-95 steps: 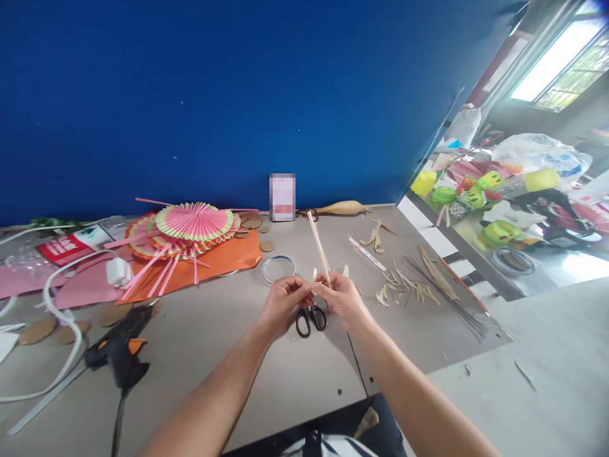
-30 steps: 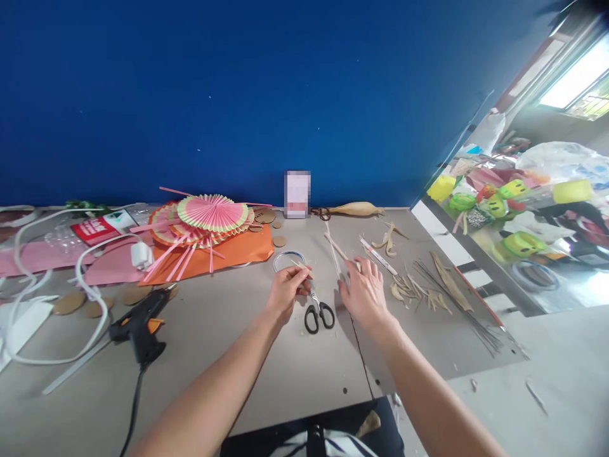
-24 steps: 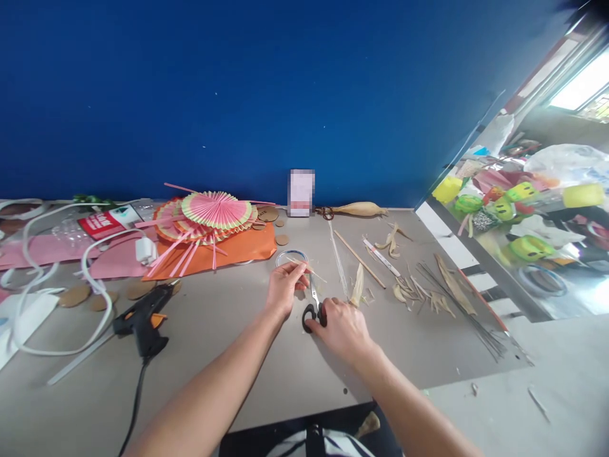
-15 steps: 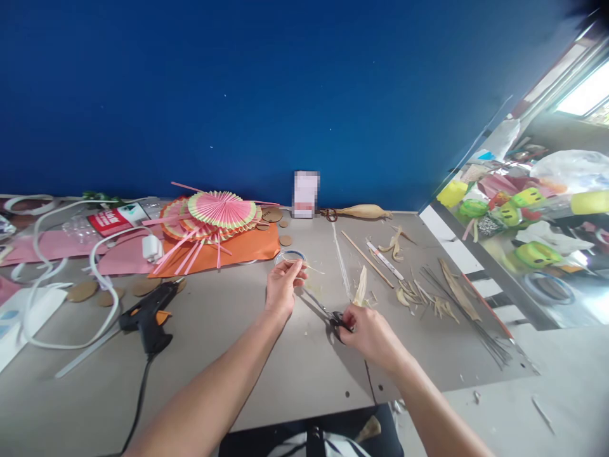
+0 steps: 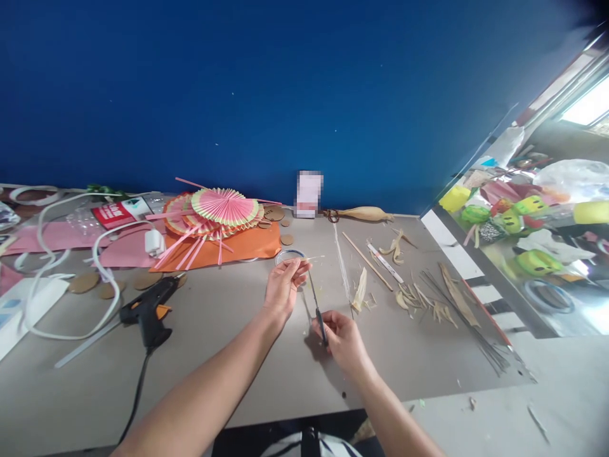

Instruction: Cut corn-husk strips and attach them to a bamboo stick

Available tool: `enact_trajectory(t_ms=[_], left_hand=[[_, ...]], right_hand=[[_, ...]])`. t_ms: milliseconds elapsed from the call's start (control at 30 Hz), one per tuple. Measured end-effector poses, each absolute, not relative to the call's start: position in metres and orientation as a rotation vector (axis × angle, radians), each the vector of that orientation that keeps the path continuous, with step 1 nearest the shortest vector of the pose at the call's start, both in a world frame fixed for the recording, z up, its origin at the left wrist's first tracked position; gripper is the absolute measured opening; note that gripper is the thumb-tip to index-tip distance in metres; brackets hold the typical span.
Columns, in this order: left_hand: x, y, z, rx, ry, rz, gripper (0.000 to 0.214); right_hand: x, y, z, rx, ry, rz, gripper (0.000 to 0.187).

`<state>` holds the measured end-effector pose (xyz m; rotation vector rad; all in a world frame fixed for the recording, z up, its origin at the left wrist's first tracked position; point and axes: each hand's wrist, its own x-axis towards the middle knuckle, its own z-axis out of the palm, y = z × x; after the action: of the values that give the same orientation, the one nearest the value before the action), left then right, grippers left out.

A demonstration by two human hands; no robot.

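Observation:
My right hand (image 5: 341,336) is closed round the black handles of a pair of scissors (image 5: 317,311). The blades point up and away toward my left hand. My left hand (image 5: 284,289) pinches a thin pale sliver (image 5: 311,259) between thumb and fingers, held just above the grey table (image 5: 228,355). A long wooden stick (image 5: 366,261) lies on the table to the right, beside a pale husk piece (image 5: 360,293).
A black and orange glue gun (image 5: 147,310) with its cord lies at the left. Pink paper fans (image 5: 216,212) rest on orange paper (image 5: 247,244). A tape ring (image 5: 288,256) sits behind my left hand. Husk scraps and thin dark wires (image 5: 457,304) cover the right side.
My right hand laid the wooden stick down on the table, took the scissors by the handles and lifted them toward my left hand. My left hand kept its pinch on the sliver.

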<state>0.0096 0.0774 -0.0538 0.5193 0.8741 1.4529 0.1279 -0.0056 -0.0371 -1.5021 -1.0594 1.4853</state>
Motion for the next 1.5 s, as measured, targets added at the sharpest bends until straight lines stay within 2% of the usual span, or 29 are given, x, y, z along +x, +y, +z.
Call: enact_trajectory(t_ms=[600,1000,1500], left_hand=[[0.013,0.078,-0.057,0.407,0.757,1.387,0.014],[0.015,0.077,-0.055,0.381,0.722,1.385,0.012],[0.014,0.077,-0.056,0.395,0.739,1.352,0.015]], right_hand=[[0.136,0.008,-0.045,-1.5,-1.154,1.373,0.03],[0.135,0.01,-0.039,-1.5,-1.112,1.323,0.039],[0.137,0.008,-0.041,-1.495,-1.127,1.312,0.036]])
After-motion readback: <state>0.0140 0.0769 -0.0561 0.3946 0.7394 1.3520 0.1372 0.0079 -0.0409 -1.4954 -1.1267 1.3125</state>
